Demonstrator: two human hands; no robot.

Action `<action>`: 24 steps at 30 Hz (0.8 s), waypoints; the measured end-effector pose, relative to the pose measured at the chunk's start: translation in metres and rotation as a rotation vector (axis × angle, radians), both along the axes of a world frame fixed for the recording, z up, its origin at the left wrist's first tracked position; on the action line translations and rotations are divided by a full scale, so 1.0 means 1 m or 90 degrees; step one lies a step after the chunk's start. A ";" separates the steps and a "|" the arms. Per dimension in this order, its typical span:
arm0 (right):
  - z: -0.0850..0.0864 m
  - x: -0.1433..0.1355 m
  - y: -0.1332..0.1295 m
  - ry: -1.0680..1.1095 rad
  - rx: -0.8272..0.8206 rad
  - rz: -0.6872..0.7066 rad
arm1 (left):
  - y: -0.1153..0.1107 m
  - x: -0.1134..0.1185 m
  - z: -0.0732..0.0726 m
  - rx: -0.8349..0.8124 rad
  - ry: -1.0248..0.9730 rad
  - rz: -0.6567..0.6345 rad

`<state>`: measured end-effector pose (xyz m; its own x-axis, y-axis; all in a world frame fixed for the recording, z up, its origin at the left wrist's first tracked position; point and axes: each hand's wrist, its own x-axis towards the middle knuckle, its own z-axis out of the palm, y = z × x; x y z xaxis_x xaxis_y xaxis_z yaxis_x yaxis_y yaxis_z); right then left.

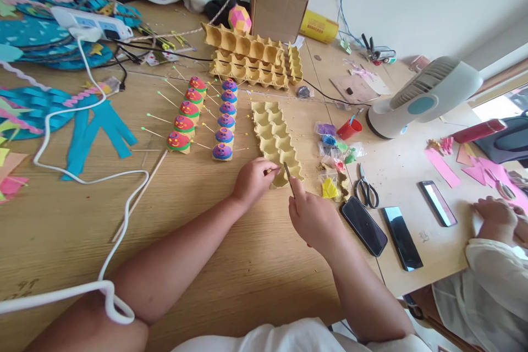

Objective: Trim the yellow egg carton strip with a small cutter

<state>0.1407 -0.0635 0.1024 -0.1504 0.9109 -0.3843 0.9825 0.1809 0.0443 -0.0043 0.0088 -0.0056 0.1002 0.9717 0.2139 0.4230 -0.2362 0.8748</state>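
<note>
A pale yellow egg carton piece [270,135] lies on the wooden table, its two rows of cups running away from me. My left hand [254,179] is closed on the carton's near left edge. In my right hand [311,212] is a thin dark blade [286,170], its tip over the near cups. To the left stand two painted carton strips, one red and green [184,124], the other blue and purple [225,121], with thin sticks poking out.
More egg cartons [247,63] sit behind. On the right are a red cup [350,128], scissors [365,187], phones [363,225], a white fan [424,96] and another person's hands [497,217]. A white cable [124,231] curves across the left side.
</note>
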 end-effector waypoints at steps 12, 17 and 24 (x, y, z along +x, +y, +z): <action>-0.002 -0.006 0.006 -0.027 -0.007 0.002 | 0.000 0.000 0.001 0.001 0.002 0.002; -0.004 -0.009 0.012 -0.022 0.006 -0.008 | 0.001 0.000 0.001 0.013 0.017 -0.007; -0.006 -0.008 0.011 -0.031 -0.008 -0.009 | 0.000 0.000 0.002 0.000 0.019 -0.014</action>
<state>0.1323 -0.0526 0.0960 -0.1183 0.9078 -0.4024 0.9818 0.1676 0.0895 -0.0040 0.0093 -0.0031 0.1277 0.9693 0.2101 0.4431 -0.2453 0.8623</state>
